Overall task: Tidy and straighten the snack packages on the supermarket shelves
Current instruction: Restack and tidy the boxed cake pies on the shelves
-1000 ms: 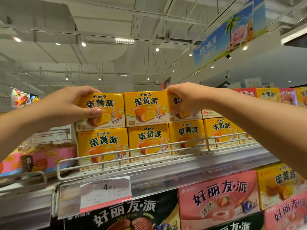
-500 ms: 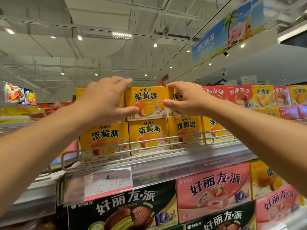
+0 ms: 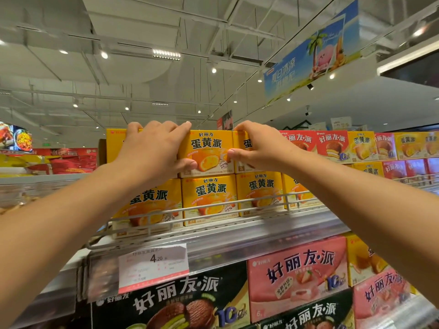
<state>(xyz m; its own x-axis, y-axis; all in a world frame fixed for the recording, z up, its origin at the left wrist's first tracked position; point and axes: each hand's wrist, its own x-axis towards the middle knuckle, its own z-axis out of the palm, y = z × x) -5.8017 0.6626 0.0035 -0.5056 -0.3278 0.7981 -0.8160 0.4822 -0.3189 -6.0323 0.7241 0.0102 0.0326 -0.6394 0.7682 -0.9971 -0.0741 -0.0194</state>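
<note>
- Now, compared with a second ago, left hand (image 3: pixel 152 150) lies one box nearer centre; right hand (image 3: pixel 259 148) unchanged
- Below: lower yellow boxes (image 3: pixel 210 198) behind wire rail (image 3: pixel 190 208); price tag (image 3: pixel 154 265) on shelf edge
- Left hand grips top-left yellow box (image 3: pixel 114 144), thumb touching middle yellow box (image 3: pixel 209 150); right hand grips top-right yellow box (image 3: pixel 241 148), fingers over the top, thumb on the front
</note>
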